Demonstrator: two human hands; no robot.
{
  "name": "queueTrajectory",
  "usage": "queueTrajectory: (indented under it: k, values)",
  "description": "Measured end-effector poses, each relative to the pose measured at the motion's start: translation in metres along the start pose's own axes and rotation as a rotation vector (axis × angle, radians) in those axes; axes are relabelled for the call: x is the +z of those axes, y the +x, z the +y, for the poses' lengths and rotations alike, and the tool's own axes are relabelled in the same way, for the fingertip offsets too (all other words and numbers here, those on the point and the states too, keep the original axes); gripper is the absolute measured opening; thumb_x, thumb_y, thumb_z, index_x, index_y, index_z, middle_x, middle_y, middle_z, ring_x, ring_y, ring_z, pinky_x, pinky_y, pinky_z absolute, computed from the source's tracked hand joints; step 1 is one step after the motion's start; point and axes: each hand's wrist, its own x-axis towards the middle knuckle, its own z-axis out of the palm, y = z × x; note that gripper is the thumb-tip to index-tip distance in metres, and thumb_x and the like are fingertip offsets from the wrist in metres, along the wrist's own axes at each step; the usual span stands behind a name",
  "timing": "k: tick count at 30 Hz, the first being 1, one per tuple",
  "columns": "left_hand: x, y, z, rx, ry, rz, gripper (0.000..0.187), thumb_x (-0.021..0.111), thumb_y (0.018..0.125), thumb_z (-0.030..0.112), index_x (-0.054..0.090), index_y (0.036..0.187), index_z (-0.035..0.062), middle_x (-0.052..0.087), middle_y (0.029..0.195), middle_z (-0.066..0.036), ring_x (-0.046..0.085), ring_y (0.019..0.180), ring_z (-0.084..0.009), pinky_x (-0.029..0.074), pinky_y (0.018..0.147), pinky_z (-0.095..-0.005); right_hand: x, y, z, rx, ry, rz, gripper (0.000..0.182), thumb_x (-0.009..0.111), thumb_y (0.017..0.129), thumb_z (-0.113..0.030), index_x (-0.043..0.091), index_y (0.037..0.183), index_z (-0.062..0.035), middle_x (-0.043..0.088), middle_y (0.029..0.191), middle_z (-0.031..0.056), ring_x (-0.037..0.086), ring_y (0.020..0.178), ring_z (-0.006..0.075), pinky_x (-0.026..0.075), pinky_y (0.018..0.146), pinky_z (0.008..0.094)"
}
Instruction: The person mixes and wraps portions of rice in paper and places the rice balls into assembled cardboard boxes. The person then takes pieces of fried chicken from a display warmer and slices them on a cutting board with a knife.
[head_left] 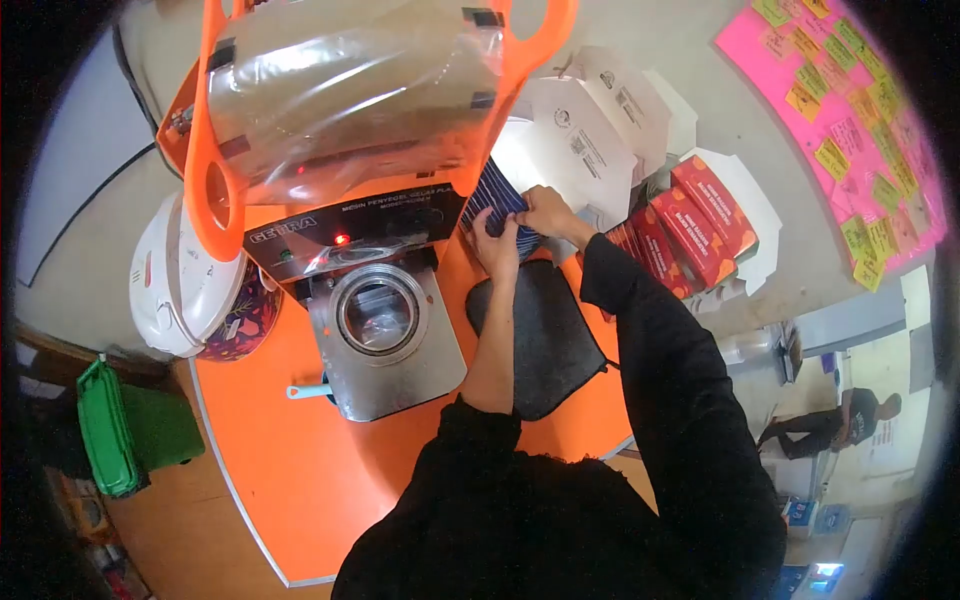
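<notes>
My left hand (pixel 492 245) and my right hand (pixel 550 213) are close together at the back of the orange table, fingers closed on a dark blue striped item (pixel 488 195) that looks like folded cloth or a pouch. Its far end slips behind the orange cup sealing machine (pixel 350 225). Below my hands lies a flat black zipped case (pixel 540 330), partly covered by my left forearm. The machine's steel tray (pixel 410 385) with a round cup holder (pixel 380 310) sits left of my left forearm, a red light glowing above it.
Open white cartons (pixel 570 135) stand behind my hands, with red printed boxes (pixel 705 215) in a carton at the right. A white rice cooker (pixel 180 285) is left of the machine. A green bin (pixel 140 425) stands on the floor; a person (pixel 845 420) is far right.
</notes>
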Motion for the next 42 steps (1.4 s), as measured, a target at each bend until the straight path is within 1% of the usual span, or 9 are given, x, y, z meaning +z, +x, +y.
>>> queueTrajectory:
  k: [6,14,18,19,22,26,29,38,42]
  values:
    - [-0.005,-0.002,-0.012,-0.047,0.143,0.007,0.044,0.062,0.074,0.027,0.048,0.108,0.0027,0.046,0.106,-0.015,0.045,0.099,-0.0235,0.037,0.084,-0.0343,-0.011,0.009,0.002,-0.083,0.008,0.087,0.026,0.063,0.056,-0.017,0.058,0.068,0.0055,0.055,0.059,0.0218,0.056,0.055,0.0320,0.042,0.053,0.0382]
    - [0.002,0.011,-0.036,0.062,-0.332,-0.166,0.045,0.057,0.076,0.023,0.042,0.111,-0.0019,0.044,0.111,-0.013,0.041,0.104,-0.0254,0.031,0.090,-0.0371,-0.001,0.019,-0.001,-0.108,0.061,0.029,0.034,0.061,0.059,-0.029,0.063,0.076,0.0003,0.059,0.066,0.0177,0.058,0.060,0.0261,0.046,0.059,0.0348]
    - [-0.012,0.015,-0.079,-0.352,-0.447,-0.525,0.036,0.046,0.083,0.027,0.048,0.106,-0.0004,0.049,0.101,-0.010,0.049,0.090,-0.0222,0.040,0.081,-0.0380,0.037,0.032,0.023,-0.092,0.073,0.201,0.041,0.065,0.054,-0.035,0.061,0.069,0.0039,0.059,0.066,0.0199,0.058,0.060,0.0298,0.046,0.058,0.0380]
    - [-0.014,-0.006,-0.035,-0.357,-0.303,-0.376,0.040,0.047,0.082,0.026,0.044,0.109,-0.0019,0.047,0.106,-0.012,0.050,0.090,-0.0239,0.039,0.084,-0.0382,0.055,0.056,0.031,0.045,0.102,0.177,0.039,0.067,0.053,-0.030,0.062,0.079,-0.0018,0.059,0.089,0.0160,0.056,0.085,0.0319,0.046,0.071,0.0470]
    - [-0.013,-0.006,-0.028,0.111,-0.008,-0.167,0.056,0.048,0.078,0.028,0.032,0.125,0.0043,0.037,0.120,-0.018,0.044,0.102,-0.0313,0.041,0.078,-0.0452,-0.001,0.011,0.000,0.028,0.171,0.182,0.037,0.068,0.050,-0.029,0.063,0.073,0.0005,0.060,0.072,0.0200,0.059,0.070,0.0329,0.047,0.063,0.0393]
    - [-0.014,-0.003,-0.033,0.252,0.172,-0.274,0.061,0.049,0.076,0.033,0.029,0.129,0.0119,0.034,0.124,-0.019,0.037,0.110,-0.0337,0.040,0.079,-0.0480,-0.010,0.014,0.002,0.027,0.248,0.158,0.038,0.070,0.048,-0.028,0.064,0.071,0.0005,0.061,0.072,0.0198,0.060,0.070,0.0323,0.046,0.060,0.0397]
    - [-0.008,-0.030,0.016,-0.225,-0.052,-0.186,0.059,0.049,0.076,0.033,0.029,0.129,0.0118,0.031,0.126,-0.019,0.037,0.110,-0.0330,0.037,0.081,-0.0486,-0.010,0.016,0.005,0.032,0.228,0.180,0.034,0.071,0.050,-0.027,0.063,0.067,0.0011,0.061,0.069,0.0187,0.060,0.068,0.0304,0.047,0.057,0.0378]
    - [-0.002,0.037,-0.078,-0.099,-0.429,-0.556,0.053,0.048,0.077,0.013,0.029,0.125,0.0031,0.038,0.119,-0.019,0.044,0.101,-0.0280,0.038,0.085,-0.0401,0.009,0.004,0.002,-0.079,0.070,0.370,0.031,0.063,0.052,-0.028,0.062,0.067,-0.0012,0.059,0.067,0.0200,0.059,0.068,0.0346,0.046,0.058,0.0429]
    - [-0.001,-0.013,0.003,0.161,-0.145,-0.344,0.060,0.044,0.072,0.013,0.028,0.128,-0.0004,0.028,0.130,-0.019,0.030,0.117,-0.0293,0.025,0.097,-0.0378,0.000,0.021,0.010,-0.040,0.044,0.216,0.035,0.067,0.050,-0.028,0.063,0.072,-0.0005,0.058,0.068,0.0209,0.059,0.067,0.0335,0.047,0.061,0.0386]
